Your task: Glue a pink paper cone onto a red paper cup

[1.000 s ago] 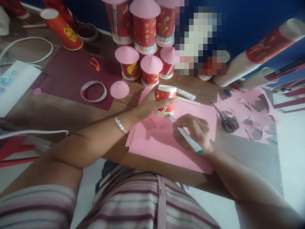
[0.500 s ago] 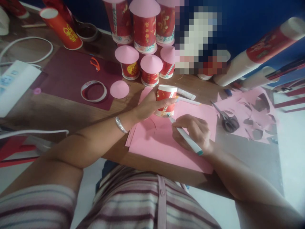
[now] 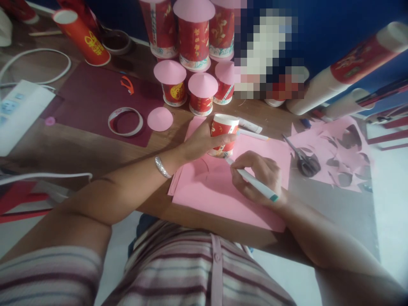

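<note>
A small red and white paper cup (image 3: pixel 224 126), slightly tilted, is gripped in my left hand (image 3: pixel 204 138), with the thumb across its front. In my right hand (image 3: pixel 259 174) is a white marker (image 3: pixel 256 184) with a green end; its tip is at the cup's lower rim, though I cannot tell whether it touches. Both hands are above pink paper sheets (image 3: pixel 223 204) on the table. Beyond the cup lie a capped white marker (image 3: pixel 253 134) and a white tube (image 3: pixel 250 125).
Red cups with pink cone tops (image 3: pixel 202 89) stand stacked at the back. Scissors (image 3: pixel 306 163) lie on cut pink scraps (image 3: pixel 347 161) at the right. A cup ring (image 3: pixel 125 122) and a pink cone (image 3: pixel 160 119) sit left of the hands. A power strip (image 3: pixel 25 112) is farther left.
The cup has shifted slightly to the right and tilted a little more in my left hand. The marker's rear end has swung slightly right and up, its tip staying by the cup's lower rim.
</note>
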